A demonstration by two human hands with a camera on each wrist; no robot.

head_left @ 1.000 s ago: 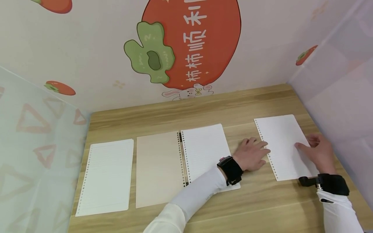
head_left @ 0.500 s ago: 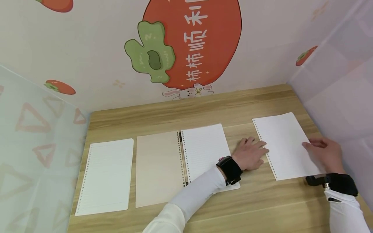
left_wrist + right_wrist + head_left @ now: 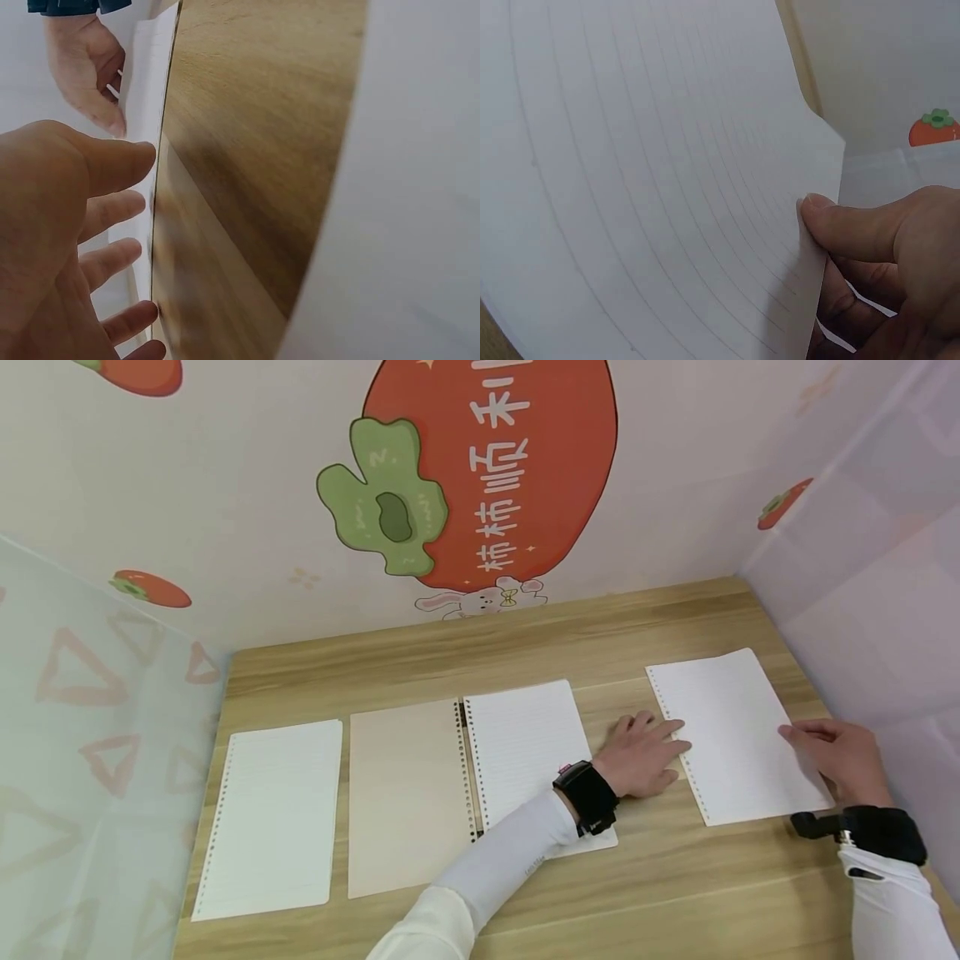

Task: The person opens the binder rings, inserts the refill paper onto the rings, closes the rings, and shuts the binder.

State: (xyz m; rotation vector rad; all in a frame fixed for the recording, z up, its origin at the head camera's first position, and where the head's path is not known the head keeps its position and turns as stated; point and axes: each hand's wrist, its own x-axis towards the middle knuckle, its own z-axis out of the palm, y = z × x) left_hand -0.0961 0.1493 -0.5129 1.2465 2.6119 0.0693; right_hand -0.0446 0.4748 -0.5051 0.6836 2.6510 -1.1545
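At the right of the table lies a lined loose-leaf sheet (image 3: 738, 735) with punched holes along its left edge. My right hand (image 3: 843, 760) pinches its right edge, thumb on top and fingers underneath; in the right wrist view the paper (image 3: 667, 180) bends up at that edge. Spread fingers of my left hand (image 3: 637, 756) rest on the sheet's punched edge, with the palm over the wood. Beneath my left forearm is an opened loose-leaf notebook, its lined pages (image 3: 525, 752) on the right and beige cover (image 3: 405, 802) on the left.
Another lined punched sheet or stack (image 3: 270, 818) lies at the table's left. Walls printed with persimmons (image 3: 525, 468) close in the wooden table (image 3: 480, 639) at the back and both sides.
My right hand has shifted rightward with the sheet's edge, and the sheet's right side has lifted slightly. My left hand has stayed nearly still on the punched edge.
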